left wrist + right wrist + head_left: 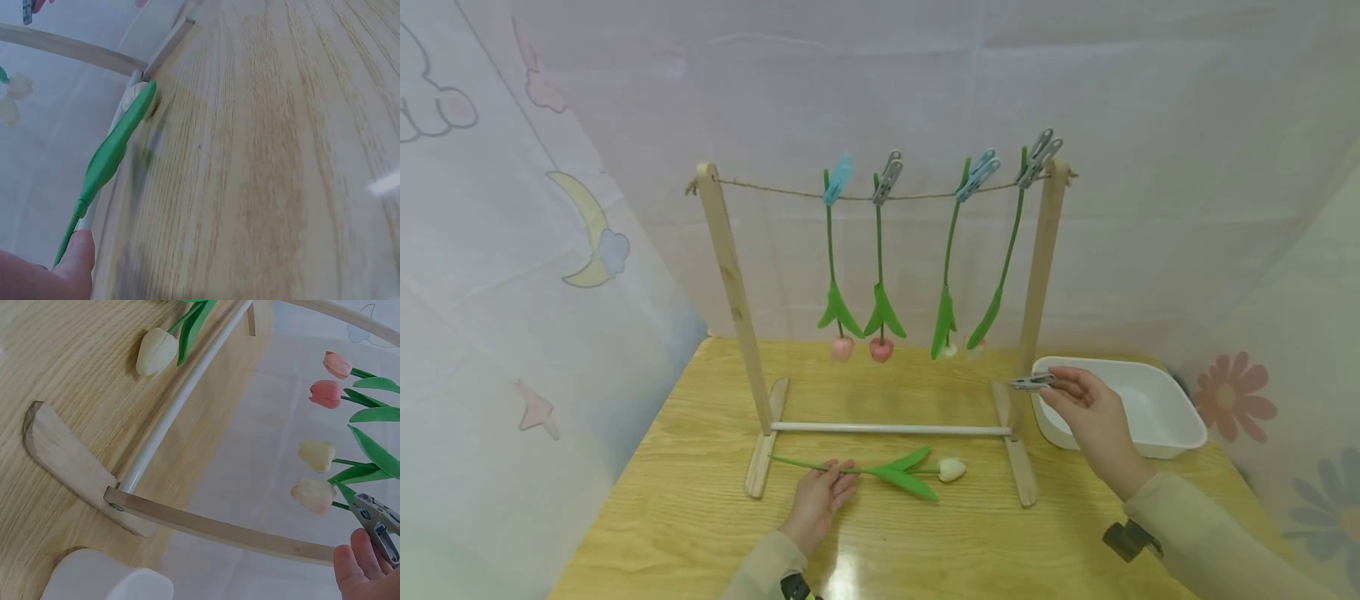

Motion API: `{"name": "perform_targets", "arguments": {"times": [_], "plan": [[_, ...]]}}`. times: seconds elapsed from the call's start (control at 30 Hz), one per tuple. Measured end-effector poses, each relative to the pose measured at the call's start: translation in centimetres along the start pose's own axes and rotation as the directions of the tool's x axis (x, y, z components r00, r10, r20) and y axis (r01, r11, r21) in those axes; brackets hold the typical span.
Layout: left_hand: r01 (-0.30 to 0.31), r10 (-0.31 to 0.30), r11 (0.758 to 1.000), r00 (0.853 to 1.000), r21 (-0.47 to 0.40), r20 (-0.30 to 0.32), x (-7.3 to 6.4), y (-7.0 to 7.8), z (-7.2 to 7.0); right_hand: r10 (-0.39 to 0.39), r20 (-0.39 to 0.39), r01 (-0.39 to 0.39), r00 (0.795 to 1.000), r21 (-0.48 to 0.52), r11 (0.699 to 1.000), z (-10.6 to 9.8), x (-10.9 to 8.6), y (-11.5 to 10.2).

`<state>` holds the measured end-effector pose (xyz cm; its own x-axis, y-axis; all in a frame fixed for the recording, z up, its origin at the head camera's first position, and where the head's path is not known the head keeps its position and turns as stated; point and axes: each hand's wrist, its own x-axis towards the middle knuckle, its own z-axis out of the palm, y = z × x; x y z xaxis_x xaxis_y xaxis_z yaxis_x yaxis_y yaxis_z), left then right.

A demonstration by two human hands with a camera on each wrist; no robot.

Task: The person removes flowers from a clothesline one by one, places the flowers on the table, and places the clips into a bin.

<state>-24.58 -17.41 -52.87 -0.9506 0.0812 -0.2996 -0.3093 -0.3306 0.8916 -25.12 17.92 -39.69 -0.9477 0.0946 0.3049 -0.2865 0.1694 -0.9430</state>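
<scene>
A white artificial tulip with green leaves lies low over the wooden table, its bloom pointing right. My left hand pinches its stem between thumb and fingers; the left wrist view shows the thumb along the green stem. Above the near edge of a white basin, my right hand holds a grey clothespin by one end, pointing left. In the right wrist view that clothespin overlaps the hanging flowers. Behind both hands, several tulips hang bloom down from a twine line, each clipped by a blue or grey clothespin.
A wooden frame with a left post, a right post and a white crossbar stands on the table. The white basin sits to its right. Patterned cloth hangs behind and at the sides.
</scene>
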Motion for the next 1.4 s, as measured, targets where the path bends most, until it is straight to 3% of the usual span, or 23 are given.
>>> {"name": "perform_targets", "arguments": {"times": [0.23,0.57,0.83,1.27,1.4], "plan": [[0.022,-0.022,0.999,1.0,0.033,0.013,-0.1,0.0,-0.1,0.009,-0.01,-0.01,1.0,-0.177,0.984,-1.2,0.1,0.6],[0.047,-0.048,0.997,0.999,0.054,0.018,-0.2,-0.3,-0.4,0.074,-0.027,-0.079,0.997,-0.289,0.954,-3.4,0.5,2.0],[0.096,-0.096,0.994,0.995,0.059,0.006,0.0,-0.3,-0.5,0.176,0.008,-0.158,0.984,-0.409,0.899,-4.6,1.2,3.0],[0.154,-0.154,0.986,0.988,0.07,-0.007,0.1,-0.4,-0.9,0.163,0.034,-0.115,0.986,-0.568,0.815,-6.9,3.1,5.0],[0.155,-0.154,0.986,0.988,0.058,-0.013,0.1,-0.5,-0.8,0.175,0.041,-0.119,0.984,-0.581,0.805,-7.2,3.5,5.1]]}}
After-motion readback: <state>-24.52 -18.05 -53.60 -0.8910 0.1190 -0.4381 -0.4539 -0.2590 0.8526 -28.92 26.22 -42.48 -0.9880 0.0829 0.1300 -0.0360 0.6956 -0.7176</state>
